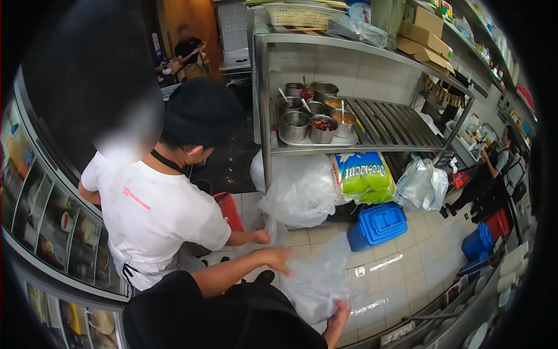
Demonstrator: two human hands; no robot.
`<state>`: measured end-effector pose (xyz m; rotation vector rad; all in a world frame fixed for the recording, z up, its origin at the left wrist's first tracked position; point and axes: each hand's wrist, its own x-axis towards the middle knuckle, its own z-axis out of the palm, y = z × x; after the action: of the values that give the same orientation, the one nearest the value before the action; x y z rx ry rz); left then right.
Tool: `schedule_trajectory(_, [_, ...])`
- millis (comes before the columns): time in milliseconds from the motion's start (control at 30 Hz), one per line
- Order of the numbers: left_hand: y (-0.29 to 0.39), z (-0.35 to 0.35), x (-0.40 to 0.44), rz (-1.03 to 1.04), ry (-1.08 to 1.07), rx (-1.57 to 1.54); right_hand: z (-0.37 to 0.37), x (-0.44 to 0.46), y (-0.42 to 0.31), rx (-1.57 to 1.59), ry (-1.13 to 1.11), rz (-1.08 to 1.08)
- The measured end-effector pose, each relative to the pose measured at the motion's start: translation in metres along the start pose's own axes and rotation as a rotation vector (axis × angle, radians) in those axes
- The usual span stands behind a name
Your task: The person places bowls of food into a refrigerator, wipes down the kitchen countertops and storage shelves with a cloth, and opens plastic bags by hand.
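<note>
A large clear plastic bag [317, 279] hangs loosely in front of me, between my two hands. My left hand [275, 259] is slightly blurred and is closed at the bag's near upper edge. Lower and to the right, my right hand [338, 316] pinches the bag's other side between thumb and fingers. Just beyond my left hand is the fist of a co-worker [157, 209] in a white T-shirt and black cap, close to more clear plastic [273, 235].
A metal rack [349, 150] holds steel pots of food on a tray. Beneath are bulging plastic bags [299, 192], a green-and-blue sack [365, 177] and a blue lidded bin [378, 225]. Glass-fronted fridges [58, 215] line the left. Other people stand at the far right and back.
</note>
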<state>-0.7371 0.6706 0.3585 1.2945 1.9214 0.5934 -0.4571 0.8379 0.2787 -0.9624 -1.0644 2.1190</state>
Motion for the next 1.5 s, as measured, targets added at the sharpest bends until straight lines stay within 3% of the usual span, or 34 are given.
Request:
schedule_trajectory(33, [0.008, -0.005, -0.002, 0.056, 0.238, -0.04, 0.013, -0.003, -0.016, -0.012, -0.044, 0.014])
schedule_trajectory(133, [0.044, 0.028, 0.021, 0.318, 0.27, -0.365, 0.048, -0.012, -0.035, -0.07, -0.199, 0.041])
schedule_trajectory(233, [0.06, 0.087, 0.04, 0.456, 0.042, -0.445, 0.056, -0.019, -0.034, -0.121, -0.313, 0.042])
schedule_trajectory(333, [0.062, 0.099, 0.042, 0.053, -0.176, -0.529, 0.028, -0.025, -0.039, -0.249, -0.165, -0.095])
schedule_trajectory(400, [0.02, 0.127, 0.06, 0.031, -0.073, -0.642, -0.01, -0.03, -0.039, -0.31, 0.009, -0.159])
schedule_trajectory(467, [-0.036, 0.135, 0.089, -0.12, 0.005, -0.756, -0.051, -0.041, -0.047, -0.327, 0.144, -0.198])
schedule_trajectory(567, [-0.042, 0.092, 0.09, -0.23, 0.229, -0.883, -0.127, -0.057, -0.073, -0.486, 0.286, -0.284])
schedule_trajectory(600, [-0.059, 0.09, 0.098, -0.173, 0.212, -1.079, -0.126, -0.066, -0.097, -0.533, 0.315, -0.324])
schedule_trajectory(633, [-0.046, 0.064, 0.098, -0.141, 0.076, -1.057, -0.111, -0.074, -0.123, -0.366, 0.272, -0.3])
schedule_trajectory(667, [-0.049, 0.056, 0.116, -0.135, -0.049, -0.986, -0.119, -0.078, -0.136, -0.461, 0.262, -0.318])
schedule_trajectory(700, [-0.013, 0.038, 0.123, -0.261, -0.086, -0.749, -0.175, -0.057, -0.12, -0.964, 0.465, -0.308])
schedule_trajectory(733, [-0.005, 0.035, 0.157, -0.202, -0.176, -0.583, -0.205, -0.036, -0.114, -1.277, 0.523, -0.449])
schedule_trajectory(767, [-0.008, 0.043, 0.208, -0.198, -0.244, -0.789, -0.218, -0.015, -0.134, -1.3, 0.405, -0.161])
schedule_trajectory(800, [0.038, 0.043, 0.225, -0.075, -0.156, -1.005, -0.211, -0.025, -0.165, -1.255, 0.494, -0.147])
schedule_trajectory(833, [0.114, 0.032, 0.227, -0.034, 0.257, -0.828, -0.168, -0.006, -0.218, -1.188, 0.528, -0.204])
schedule_trajectory(867, [0.218, -0.003, 0.191, 0.162, 0.466, -0.656, -0.13, -0.015, -0.265, -1.184, 0.6, -0.666])
schedule_trajectory(900, [0.278, -0.028, 0.189, 0.476, 0.479, -0.838, -0.151, -0.003, -0.316, -1.299, 0.727, -0.774])
schedule_trajectory(933, [0.338, -0.052, 0.165, 0.847, 0.613, -0.865, -0.128, -0.047, -0.363, -1.63, 0.833, -1.421])
schedule_trajectory(967, [0.396, -0.083, 0.126, 1.298, 0.691, -0.921, -0.114, -0.072, -0.396, -1.594, 0.997, -1.686])
schedule_trajectory(1000, [0.431, -0.103, 0.072, 1.564, 0.873, -0.78, -0.114, -0.093, -0.399, -1.493, 1.076, -1.772])
schedule_trajectory(1067, [0.447, -0.104, 0.016, 1.849, 1.07, -0.45, -0.14, -0.107, -0.35, -1.374, 1.158, -1.688])
schedule_trajectory(1133, [0.427, -0.08, -0.022, 1.769, 1.203, -0.017, -0.2, -0.08, -0.245, -1.323, 1.032, -1.291])
schedule_trajectory(1200, [0.365, -0.024, 0.064, 1.894, 0.79, -0.168, -0.271, -0.045, -0.112, -1.069, 0.718, -0.64])
schedule_trajectory(1267, [0.183, 0.082, 0.175, 1.324, 0.513, 0.05, -0.335, -0.02, 0.024, -0.652, 0.473, -0.072])
schedule_trajectory(1333, [0.019, 0.143, 0.141, 0.556, -0.036, 0.198, -0.364, -0.018, 0.119, -0.529, 0.332, 0.075])
schedule_trajectory(1367, [-0.061, 0.171, 0.121, 0.218, -0.238, 0.398, -0.358, -0.02, 0.14, -0.628, 0.325, 0.058])
schedule_trajectory(1433, [-0.098, 0.168, 0.024, -0.294, 0.158, 0.026, -0.334, -0.039, 0.193, -0.811, 0.315, 0.04])
schedule_trajectory(1500, [-0.155, 0.194, 0.015, -0.699, 0.417, -0.076, -0.313, -0.085, 0.232, -0.994, 0.322, 0.031])
